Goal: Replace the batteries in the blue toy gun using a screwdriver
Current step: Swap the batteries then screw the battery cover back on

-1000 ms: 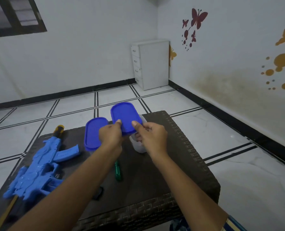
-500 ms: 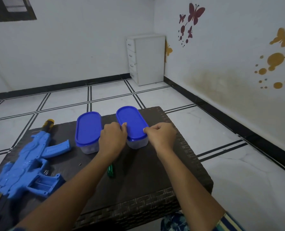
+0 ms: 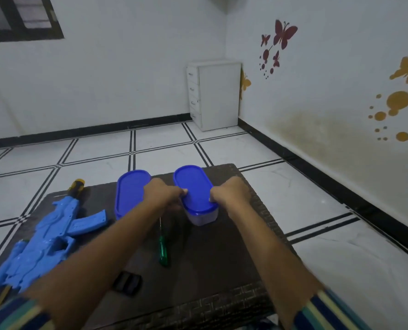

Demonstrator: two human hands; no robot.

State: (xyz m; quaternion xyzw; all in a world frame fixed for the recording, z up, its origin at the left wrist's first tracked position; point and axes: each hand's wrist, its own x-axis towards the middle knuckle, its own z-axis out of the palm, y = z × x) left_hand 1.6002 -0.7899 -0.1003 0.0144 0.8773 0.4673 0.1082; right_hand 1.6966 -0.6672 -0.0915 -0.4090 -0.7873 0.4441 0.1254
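Centre frame, left hand (image 3: 163,194) and right hand (image 3: 231,192) pinching opposite edges of blue lid (image 3: 194,186) on clear box (image 3: 202,216), green screwdriver (image 3: 163,249) just below, blue toy gun (image 3: 46,242) lower left, dark table (image 3: 212,258)

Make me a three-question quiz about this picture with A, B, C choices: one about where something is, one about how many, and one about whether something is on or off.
1. Where is the screwdriver?
A. on the floor
B. in a drawer
C. on the table

2. How many blue-lidded boxes are there?
A. two
B. one
C. four

3. The right box's lid is:
A. off, lying on the floor
B. on the box, with both hands on it
C. off, held in the air

Answers:
1. C, it lies on the table between the forearms.
2. A, two stand side by side.
3. B, the left hand and right hand grip its edges as it sits on the box.
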